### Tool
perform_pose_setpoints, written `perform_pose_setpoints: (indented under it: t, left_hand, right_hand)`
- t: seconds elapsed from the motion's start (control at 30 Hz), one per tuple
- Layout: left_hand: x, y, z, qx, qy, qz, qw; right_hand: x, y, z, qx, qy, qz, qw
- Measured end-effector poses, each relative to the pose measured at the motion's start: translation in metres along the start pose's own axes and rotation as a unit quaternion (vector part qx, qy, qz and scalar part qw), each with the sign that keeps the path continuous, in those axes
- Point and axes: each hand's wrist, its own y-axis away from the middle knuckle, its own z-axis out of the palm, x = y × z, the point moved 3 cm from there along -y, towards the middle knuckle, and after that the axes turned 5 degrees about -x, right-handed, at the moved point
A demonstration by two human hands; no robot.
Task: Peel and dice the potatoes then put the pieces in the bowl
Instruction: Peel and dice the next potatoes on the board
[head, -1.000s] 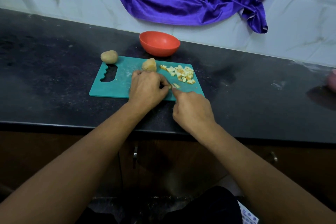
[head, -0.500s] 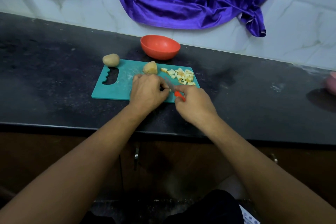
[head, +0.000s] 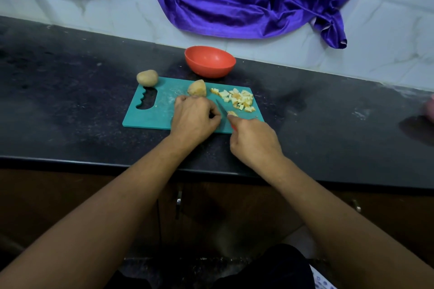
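Note:
A teal cutting board (head: pixel 152 114) lies on the black counter. My left hand (head: pixel 193 118) is curled over a potato piece that its fingers mostly hide. My right hand (head: pixel 254 142) grips a knife (head: pixel 223 112) with a red handle; its blade slants between the two hands. A small cut piece (head: pixel 232 113) lies just right of the blade. Several diced potato pieces (head: pixel 239 98) are piled on the board's right part. A potato half (head: pixel 197 88) sits above my left hand. A whole potato (head: pixel 147 77) rests at the board's far left corner. The orange bowl (head: pixel 210 61) stands behind the board.
A purple cloth (head: pixel 234 0) hangs down the white tiled wall behind the counter. A pink object (head: pixel 429 110) shows at the right edge. The counter's front edge runs just under my wrists, with dark cabinet doors below.
The knife blade and red handle have come into sight as my right hand drew back slightly. The camera view shifted a little; the potatoes, dice and bowl stayed put.

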Motion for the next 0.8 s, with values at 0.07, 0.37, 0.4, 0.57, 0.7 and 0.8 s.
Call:
perform_pose_setpoints:
  t: [0.07, 0.37, 0.4, 0.57, 0.7, 0.8]
  left_hand:
    - [0.0, 0.0, -0.001, -0.004, 0.008, 0.0, 1.0]
    - [-0.019, 0.001, -0.009, 0.093, 0.206, -0.09, 0.97]
    - [-0.021, 0.001, -0.009, 0.096, 0.207, -0.104, 0.968]
    - [-0.026, -0.002, -0.005, 0.09, 0.204, -0.134, 0.966]
    - [-0.025, -0.003, -0.006, 0.076, 0.179, -0.133, 0.972]
    - [-0.021, -0.002, -0.008, 0.059, 0.13, -0.12, 0.982]
  right_hand:
    - [0.013, -0.004, 0.0, -0.011, -0.088, 0.004, 0.996]
    - [0.029, 0.009, -0.002, 0.041, -0.198, -0.036, 0.979]
    - [0.025, 0.013, -0.002, 0.037, -0.145, -0.052, 0.987]
    - [0.023, 0.014, -0.001, 0.029, 0.004, -0.085, 0.996]
    - [0.032, -0.005, -0.001, 0.041, 0.024, -0.05, 0.998]
    - [0.034, -0.012, 0.0, 0.052, -0.007, -0.038, 0.998]
